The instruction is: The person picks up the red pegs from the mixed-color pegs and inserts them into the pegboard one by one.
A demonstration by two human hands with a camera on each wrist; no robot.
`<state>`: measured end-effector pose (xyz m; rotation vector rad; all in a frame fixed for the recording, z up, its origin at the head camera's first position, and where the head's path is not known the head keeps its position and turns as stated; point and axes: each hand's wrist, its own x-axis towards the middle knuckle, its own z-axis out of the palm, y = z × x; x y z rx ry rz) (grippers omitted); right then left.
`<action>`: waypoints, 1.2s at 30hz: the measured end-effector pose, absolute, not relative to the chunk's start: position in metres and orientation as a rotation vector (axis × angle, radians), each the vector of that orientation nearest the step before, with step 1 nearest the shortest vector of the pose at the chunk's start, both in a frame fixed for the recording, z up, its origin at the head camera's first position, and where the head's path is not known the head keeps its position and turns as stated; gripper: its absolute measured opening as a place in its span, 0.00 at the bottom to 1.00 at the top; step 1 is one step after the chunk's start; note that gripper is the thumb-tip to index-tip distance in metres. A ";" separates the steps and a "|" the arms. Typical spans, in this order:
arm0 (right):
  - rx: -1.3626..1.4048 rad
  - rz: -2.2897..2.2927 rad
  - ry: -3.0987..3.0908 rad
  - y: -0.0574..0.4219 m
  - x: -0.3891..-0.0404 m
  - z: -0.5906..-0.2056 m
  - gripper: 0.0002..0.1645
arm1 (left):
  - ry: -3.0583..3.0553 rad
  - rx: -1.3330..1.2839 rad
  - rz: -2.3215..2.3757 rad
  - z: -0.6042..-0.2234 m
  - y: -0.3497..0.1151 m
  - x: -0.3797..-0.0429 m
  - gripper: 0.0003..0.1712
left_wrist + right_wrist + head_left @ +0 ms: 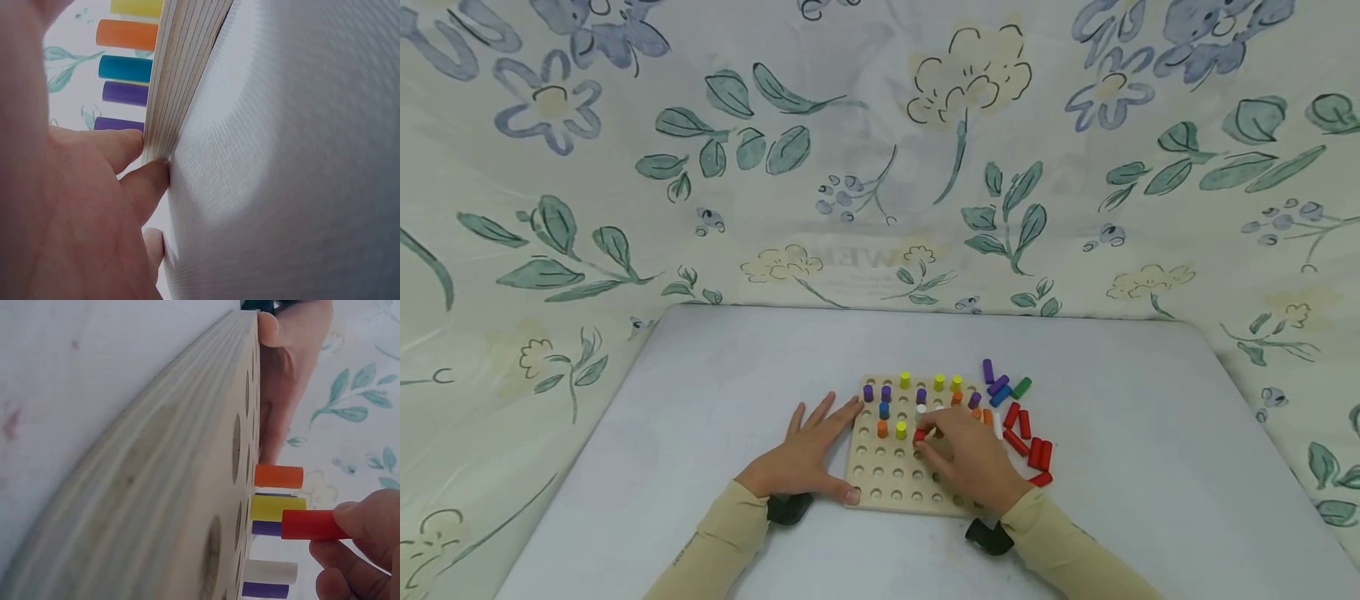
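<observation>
My right hand point(973, 458) pinches a red peg point(309, 525) between thumb and fingers over the middle of a wooden pegboard point(872, 484). In the right wrist view the peg's free end stands a little off the board's face, beside a yellow peg point(275, 507) and an orange peg point(278, 476). At the board's left side my left hand point(797, 458) has its fingers spread, fingertips against the edge and thumb at the near corner. Purple pegs point(125, 94), a blue peg point(883, 410) and a white peg point(270, 572) stand upright in holes.
To the board's right lie several loose red pegs point(1017, 442), plus a green peg point(1022, 387), a blue peg point(1001, 396) and purple pegs point(988, 371). The nearer rows of the board show bare holes. A floral cloth point(880, 233) hangs behind the white table point(737, 358).
</observation>
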<state>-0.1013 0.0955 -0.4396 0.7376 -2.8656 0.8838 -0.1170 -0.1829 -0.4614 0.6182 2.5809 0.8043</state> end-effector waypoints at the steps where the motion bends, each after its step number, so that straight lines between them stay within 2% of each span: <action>1: 0.748 0.873 -2.857 0.095 -0.101 -0.440 0.14 | 2.581 0.619 0.806 -0.461 -0.183 -0.117 0.74; 8: 0.801 0.842 -2.827 0.088 -0.103 -0.442 0.12 | 2.582 0.639 0.813 -0.463 -0.185 -0.117 0.73; 36: 0.971 0.872 -2.770 0.057 -0.107 -0.441 0.15 | 2.592 0.650 0.803 -0.464 -0.184 -0.117 0.73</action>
